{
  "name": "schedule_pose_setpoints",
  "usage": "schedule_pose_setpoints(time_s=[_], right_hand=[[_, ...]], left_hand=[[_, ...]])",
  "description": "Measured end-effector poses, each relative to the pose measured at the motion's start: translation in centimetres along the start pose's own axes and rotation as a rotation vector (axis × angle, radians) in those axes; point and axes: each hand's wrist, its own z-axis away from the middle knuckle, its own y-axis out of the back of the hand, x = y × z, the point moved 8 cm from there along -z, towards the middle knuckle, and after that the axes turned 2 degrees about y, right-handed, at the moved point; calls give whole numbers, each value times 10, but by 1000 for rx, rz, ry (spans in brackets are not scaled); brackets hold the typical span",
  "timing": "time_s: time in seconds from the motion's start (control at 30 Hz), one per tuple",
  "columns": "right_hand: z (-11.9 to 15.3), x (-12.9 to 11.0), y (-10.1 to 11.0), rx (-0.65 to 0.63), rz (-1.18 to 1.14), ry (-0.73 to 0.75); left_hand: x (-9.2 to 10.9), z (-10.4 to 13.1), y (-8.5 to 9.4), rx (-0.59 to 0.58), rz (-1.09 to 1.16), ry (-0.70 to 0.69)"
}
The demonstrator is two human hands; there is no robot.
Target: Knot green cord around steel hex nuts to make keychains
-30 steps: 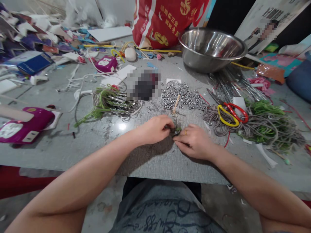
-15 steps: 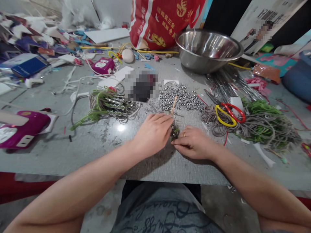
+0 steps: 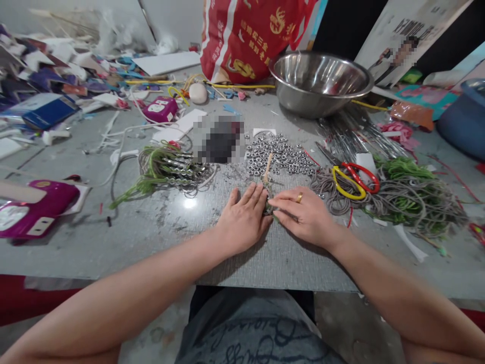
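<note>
My left hand (image 3: 244, 217) lies palm down on the grey table, fingers spread, its fingertips and thumb pressing on a small bundle of cord and metal (image 3: 268, 208). From the right, my right hand (image 3: 303, 215), with a ring on one finger, pinches the same bundle between thumb and fingertips. The bundle is partly hidden by both hands. A thin wooden stick (image 3: 268, 167) stands out just beyond my left fingertips. Many small metal nuts (image 3: 282, 154) are spread behind it.
Red and yellow-handled scissors (image 3: 359, 179) rest by grey and green cords (image 3: 413, 194) at right. A steel bowl (image 3: 322, 96) stands behind. At left are finished-looking corded pieces (image 3: 170, 167) and a purple device (image 3: 41, 207).
My left hand has flattened, its fingers more spread and pointing forward. My right hand has moved slightly forward, its fingertips higher along the bundle. The view has shifted slightly.
</note>
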Motion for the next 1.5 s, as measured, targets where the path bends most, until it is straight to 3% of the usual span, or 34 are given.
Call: schedule_pose_setpoints(time_s=[0.17, 0.4, 0.73, 1.13, 1.37, 1.5], right_hand=[[1, 4, -19, -174, 132, -15], [5, 15, -29, -311, 279, -130], [11, 18, -31, -448, 474, -276], [26, 44, -14, -537, 698, -494], [29, 51, -9, -525, 686, -500], [19, 43, -1, -328, 576, -451]], left_hand=[[-1, -1, -3, -34, -9, -1], [-6, -3, -3, -79, -29, -2], [-10, -1, 1, -71, -122, 62], [-38, 0, 13, -111, -283, 235], [-41, 0, 15, -94, -267, 204], [-35, -2, 22, -6, -167, 128]])
